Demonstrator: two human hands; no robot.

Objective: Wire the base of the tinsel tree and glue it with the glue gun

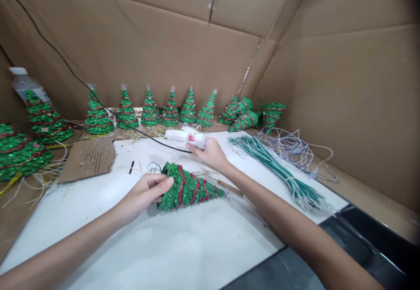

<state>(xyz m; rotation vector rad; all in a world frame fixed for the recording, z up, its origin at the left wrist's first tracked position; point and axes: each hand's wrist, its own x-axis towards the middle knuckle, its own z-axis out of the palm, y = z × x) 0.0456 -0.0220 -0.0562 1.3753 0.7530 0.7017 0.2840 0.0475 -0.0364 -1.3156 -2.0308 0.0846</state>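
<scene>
My left hand (152, 189) grips a small green Christmas tree (193, 189) by its base, thumb on top. The tree lies on its side above the white board, tip pointing right, with red garland wound around it. Thin dark wires poke out near its base. Beyond it, my right hand (211, 153) is closed around a white glue gun (175, 136) with a red part, its front end pointing left; most of the grip is hidden by my fingers. A black cord (157, 141) runs to it from the upper left. Behind the tree lies a thin tool with a wooden handle (230, 187).
Several finished-looking trees (150, 108) stand in a row along the cardboard wall (157, 40). A bundle of green wires (275, 167) and tangled white wires (288, 148) lie right. A cardboard piece (87, 156), larger trees (19, 152) and a bottle (24, 82) are left.
</scene>
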